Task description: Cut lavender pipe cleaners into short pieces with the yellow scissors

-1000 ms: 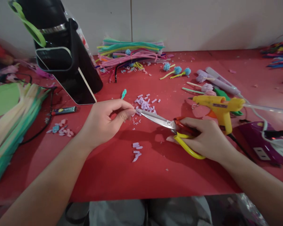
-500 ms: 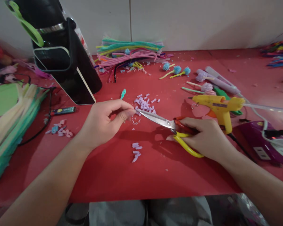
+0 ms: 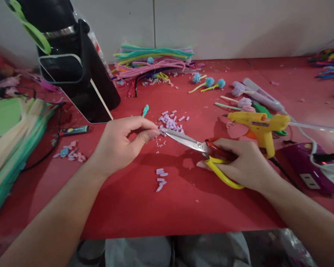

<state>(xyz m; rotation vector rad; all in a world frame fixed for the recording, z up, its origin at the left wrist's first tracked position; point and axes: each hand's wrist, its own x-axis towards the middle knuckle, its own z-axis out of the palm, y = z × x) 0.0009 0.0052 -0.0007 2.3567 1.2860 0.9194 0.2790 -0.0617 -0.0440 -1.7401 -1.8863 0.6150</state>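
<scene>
- Between the thumb and forefinger of the left hand (image 3: 119, 146), the fingertips (image 3: 151, 134) are pinched together right at the point of the scissors (image 3: 187, 141). Whether a scrap sits in that pinch is too small to tell. The other fingers curl loosely under the palm.
- Just right of that pinch, the steel blades lie closed against each other and slant down towards the right hand (image 3: 243, 163).
- The right hand grasps the scissors by their handles. Its fingers are wrapped through the red and yellow loops, and the yellow loop shows below the knuckles.
- Just beyond the left fingertips and touching the blade's far side is a heap of lavender cut bits (image 3: 171, 121). A few crumbs are scattered beside it.
- Nearer the person, below the gap between the two hands, lies a smaller cluster of lavender pieces (image 3: 161, 178).
- A short teal stub (image 3: 145, 110) lies just past the left thumb.
- Close behind the right hand stands a yellow glue gun (image 3: 260, 124) with its nozzle towards the heap. Right of it is a purple power strip (image 3: 308, 167) (cords run across it).
- Left of the left wrist lie a dark tube (image 3: 74, 130) and some pink and blue snippets (image 3: 69, 154). Further left is a bundle of green and cream stems (image 3: 13, 144).
- Well beyond both hands are a black container (image 3: 78, 78), a stack of coloured pipe cleaners (image 3: 153, 61) by the wall, and blue pompom stems (image 3: 210, 82).
- All of it rests on a red table (image 3: 183, 211).
</scene>
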